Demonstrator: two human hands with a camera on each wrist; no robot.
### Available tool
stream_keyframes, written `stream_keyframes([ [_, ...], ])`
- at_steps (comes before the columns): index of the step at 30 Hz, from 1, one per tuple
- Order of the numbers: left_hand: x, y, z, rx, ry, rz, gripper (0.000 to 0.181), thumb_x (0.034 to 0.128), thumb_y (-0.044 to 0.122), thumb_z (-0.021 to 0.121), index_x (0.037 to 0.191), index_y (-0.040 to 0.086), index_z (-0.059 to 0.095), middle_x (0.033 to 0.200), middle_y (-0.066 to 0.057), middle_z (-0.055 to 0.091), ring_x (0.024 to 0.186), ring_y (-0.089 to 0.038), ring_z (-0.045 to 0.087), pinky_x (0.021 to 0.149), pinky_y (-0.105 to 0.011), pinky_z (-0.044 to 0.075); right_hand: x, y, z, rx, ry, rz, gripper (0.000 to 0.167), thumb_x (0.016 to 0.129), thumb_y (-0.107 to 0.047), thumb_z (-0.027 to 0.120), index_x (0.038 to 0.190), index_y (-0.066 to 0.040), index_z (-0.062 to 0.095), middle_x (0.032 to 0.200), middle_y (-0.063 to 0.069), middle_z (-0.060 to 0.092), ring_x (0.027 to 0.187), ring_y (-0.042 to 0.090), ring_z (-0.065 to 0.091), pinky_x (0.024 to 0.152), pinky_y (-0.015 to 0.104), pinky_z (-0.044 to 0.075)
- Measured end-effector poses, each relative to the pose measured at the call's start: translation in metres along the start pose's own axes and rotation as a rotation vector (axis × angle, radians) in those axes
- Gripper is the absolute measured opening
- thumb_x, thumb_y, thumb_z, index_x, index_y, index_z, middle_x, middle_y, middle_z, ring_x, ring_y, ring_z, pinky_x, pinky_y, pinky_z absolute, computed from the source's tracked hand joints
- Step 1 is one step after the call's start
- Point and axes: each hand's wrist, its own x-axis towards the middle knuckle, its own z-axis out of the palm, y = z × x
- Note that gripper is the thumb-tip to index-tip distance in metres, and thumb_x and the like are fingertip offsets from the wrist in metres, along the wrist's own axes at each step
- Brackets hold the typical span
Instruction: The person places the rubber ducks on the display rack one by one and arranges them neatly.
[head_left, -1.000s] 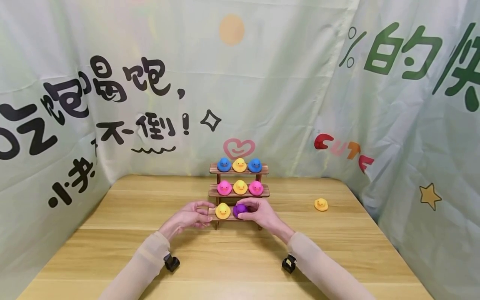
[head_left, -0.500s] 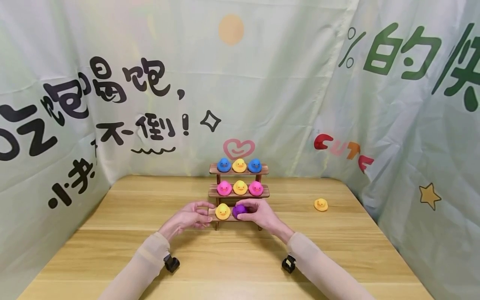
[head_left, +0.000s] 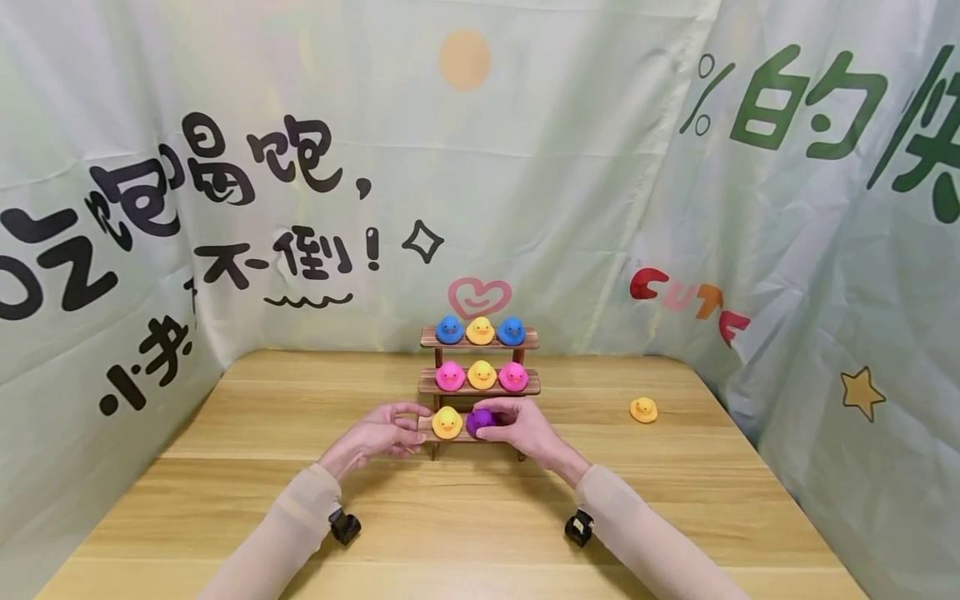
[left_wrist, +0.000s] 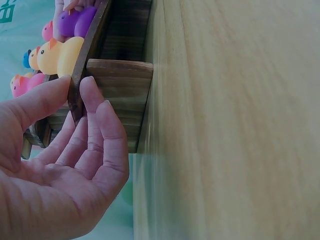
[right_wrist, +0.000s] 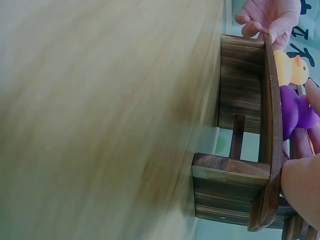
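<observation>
A three-step wooden shelf (head_left: 495, 432) stands in the middle of the table. My left hand (head_left: 386, 430) pinches the left end of its lowest board, thumb above and fingers below in the left wrist view. On that board sits a yellow rubber duck (head_left: 447, 423). Beside it is a purple rubber duck (head_left: 480, 422), which my right hand (head_left: 517, 427) grips between thumb and fingers. The right hand partly covers this duck. In the right wrist view the purple duck (right_wrist: 292, 112) rests on the board or just touches it.
Pink rubber ducks (head_left: 450, 376) flank a yellow one on the middle step. Blue rubber ducks (head_left: 449, 330) flank another yellow one on top. A lone yellow rubber duck (head_left: 643, 410) lies on the table (head_left: 465, 533) at right. A printed curtain (head_left: 570, 208) surrounds the table's back and sides.
</observation>
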Motion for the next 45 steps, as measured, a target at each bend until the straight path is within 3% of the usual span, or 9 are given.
stream_keyframes([
  [8, 0.001, 0.0, -0.001, -0.013, 0.008, -0.002, 0.056, 0.0855, 0.002, 0.07, 0.137, 0.0, 0.047, 0.09, -0.004, 0.065, 0.075, -0.018, 0.067, 0.066, -0.026, 0.06, 0.002, -0.005, 0.0, 0.013, -0.011, 0.001, 0.039, 0.085, -0.004, 0.075, 0.122, 0.003, 0.065, 0.122, 0.021, 0.066, 0.102, 0.023, 0.065, 0.082, 0.023, 0.055],
  [15, -0.001, 0.001, 0.001, -0.01, 0.004, 0.0, 0.057, 0.0857, 0.001, 0.069, 0.138, -0.001, 0.046, 0.09, -0.005, 0.064, 0.075, -0.017, 0.067, 0.065, -0.025, 0.06, -0.001, -0.004, -0.002, 0.05, -0.011, 0.015, 0.043, 0.084, -0.012, 0.077, 0.123, 0.001, 0.064, 0.121, 0.016, 0.067, 0.103, 0.018, 0.065, 0.084, 0.022, 0.056],
  [23, -0.002, 0.002, 0.002, -0.006, -0.002, 0.006, 0.057, 0.0865, 0.002, 0.069, 0.138, -0.001, 0.046, 0.089, -0.005, 0.064, 0.075, -0.018, 0.067, 0.065, -0.026, 0.059, -0.007, -0.005, -0.008, 0.212, 0.039, 0.055, 0.04, 0.089, -0.01, 0.072, 0.125, 0.004, 0.062, 0.124, 0.019, 0.065, 0.098, 0.012, 0.068, 0.092, 0.047, 0.057],
  [27, -0.001, 0.002, 0.002, -0.003, 0.0, 0.003, 0.056, 0.0865, 0.003, 0.069, 0.137, 0.0, 0.047, 0.089, -0.004, 0.065, 0.076, -0.018, 0.067, 0.066, -0.026, 0.059, -0.009, -0.004, -0.014, 0.181, 0.105, 0.055, 0.034, 0.09, -0.015, 0.071, 0.12, 0.001, 0.066, 0.119, 0.012, 0.069, 0.098, 0.007, 0.067, 0.091, 0.036, 0.059],
  [30, -0.001, 0.002, 0.002, -0.004, -0.001, 0.003, 0.056, 0.0861, 0.003, 0.07, 0.137, 0.0, 0.047, 0.09, -0.004, 0.065, 0.077, -0.019, 0.068, 0.067, -0.027, 0.06, -0.012, -0.004, -0.021, 0.189, 0.132, 0.057, 0.033, 0.091, -0.016, 0.07, 0.117, 0.003, 0.065, 0.112, 0.008, 0.071, 0.098, 0.012, 0.068, 0.085, 0.029, 0.06],
  [34, -0.001, 0.002, 0.003, -0.021, 0.003, -0.008, 0.056, 0.0849, 0.002, 0.07, 0.136, 0.0, 0.047, 0.089, -0.004, 0.065, 0.076, -0.019, 0.068, 0.066, -0.026, 0.06, -0.015, -0.002, -0.032, 0.212, 0.143, 0.051, 0.033, 0.093, -0.013, 0.067, 0.116, 0.01, 0.062, 0.099, 0.002, 0.073, 0.091, 0.019, 0.07, 0.081, 0.031, 0.061],
  [40, -0.002, 0.002, 0.002, -0.021, 0.011, -0.011, 0.056, 0.0845, 0.001, 0.069, 0.136, 0.001, 0.048, 0.088, -0.004, 0.065, 0.075, -0.018, 0.067, 0.065, -0.025, 0.06, -0.017, 0.005, -0.052, 0.119, 0.157, 0.041, 0.036, 0.092, -0.014, 0.068, 0.116, 0.012, 0.061, 0.089, -0.006, 0.072, 0.08, 0.01, 0.066, 0.072, 0.024, 0.057],
  [45, -0.002, 0.003, 0.002, -0.015, 0.013, -0.009, 0.056, 0.0851, 0.001, 0.069, 0.137, 0.0, 0.047, 0.088, -0.004, 0.065, 0.075, -0.018, 0.067, 0.066, -0.026, 0.06, -0.022, 0.007, -0.068, 0.066, 0.152, 0.042, 0.033, 0.093, -0.016, 0.068, 0.111, 0.012, 0.063, 0.079, -0.004, 0.068, 0.064, 0.006, 0.055, 0.058, 0.02, 0.048],
])
